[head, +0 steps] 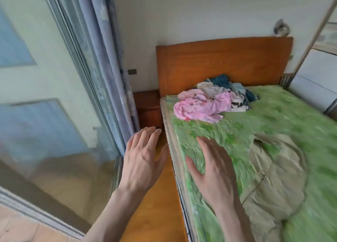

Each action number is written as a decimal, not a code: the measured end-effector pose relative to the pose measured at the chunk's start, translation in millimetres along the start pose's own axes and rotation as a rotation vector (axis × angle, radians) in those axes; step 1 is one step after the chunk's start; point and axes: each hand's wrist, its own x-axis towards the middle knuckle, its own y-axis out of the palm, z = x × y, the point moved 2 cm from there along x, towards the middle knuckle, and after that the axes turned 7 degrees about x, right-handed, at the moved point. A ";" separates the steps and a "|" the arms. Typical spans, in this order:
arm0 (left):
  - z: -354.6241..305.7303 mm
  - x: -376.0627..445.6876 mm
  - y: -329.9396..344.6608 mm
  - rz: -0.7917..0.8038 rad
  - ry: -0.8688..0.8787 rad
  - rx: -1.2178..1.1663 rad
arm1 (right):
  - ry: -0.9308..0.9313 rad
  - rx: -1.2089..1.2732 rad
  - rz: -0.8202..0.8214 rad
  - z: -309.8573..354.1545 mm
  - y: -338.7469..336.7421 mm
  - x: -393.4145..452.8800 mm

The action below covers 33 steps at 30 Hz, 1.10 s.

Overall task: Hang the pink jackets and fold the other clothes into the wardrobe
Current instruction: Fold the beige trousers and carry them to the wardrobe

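Observation:
A crumpled pink jacket (200,107) lies on the green bed cover (273,117) near the wooden headboard (224,63). Behind it sits a heap of other clothes (228,90) in blue, white and dark colours. My left hand (142,159) hovers over the floor beside the bed with its fingers straight and holds nothing. My right hand (213,170) is spread above the near edge of the bed, also holding nothing. Both hands are well short of the clothes. The view is motion-blurred.
A beige garment or blanket (277,172) lies on the bed at the right. A wooden nightstand (147,107) stands left of the headboard. A glass sliding door (54,96) and blue curtain (109,59) fill the left side. A white cabinet (315,77) is at the far right.

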 end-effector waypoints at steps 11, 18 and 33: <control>-42.5 120.8 128.0 0.095 0.295 -0.228 | 0.294 -0.193 -0.192 -94.1 6.4 68.7; -54.3 203.9 213.7 0.196 0.487 -0.342 | 0.529 -0.286 -0.208 -136.4 23.8 124.5; -154.2 186.0 337.3 0.440 0.887 -0.641 | 1.052 -0.309 -0.503 -198.7 19.7 59.5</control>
